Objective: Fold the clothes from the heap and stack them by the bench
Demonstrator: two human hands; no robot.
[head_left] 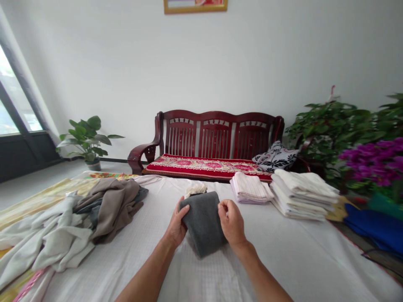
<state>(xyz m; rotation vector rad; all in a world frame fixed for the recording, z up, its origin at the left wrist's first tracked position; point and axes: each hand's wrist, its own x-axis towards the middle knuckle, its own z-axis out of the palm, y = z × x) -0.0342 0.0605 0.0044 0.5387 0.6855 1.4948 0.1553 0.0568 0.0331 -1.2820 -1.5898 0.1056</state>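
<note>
Left hand (176, 224) and right hand (231, 222) both grip a folded grey cloth (203, 222) between them — at 9 and 3 o'clock on it. Its long axis runs 12 to 6 on the white sheet (292, 256); folded stacks (283, 191) lie at 2 o'clock — well apart.

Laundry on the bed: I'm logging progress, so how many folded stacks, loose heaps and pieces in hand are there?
Folded stacks: 2, the striped stack and the white stack
Loose heaps: 1, the unfolded heap
In hand: 1, the grey cloth, held by left hand and right hand
Total: 4
</note>
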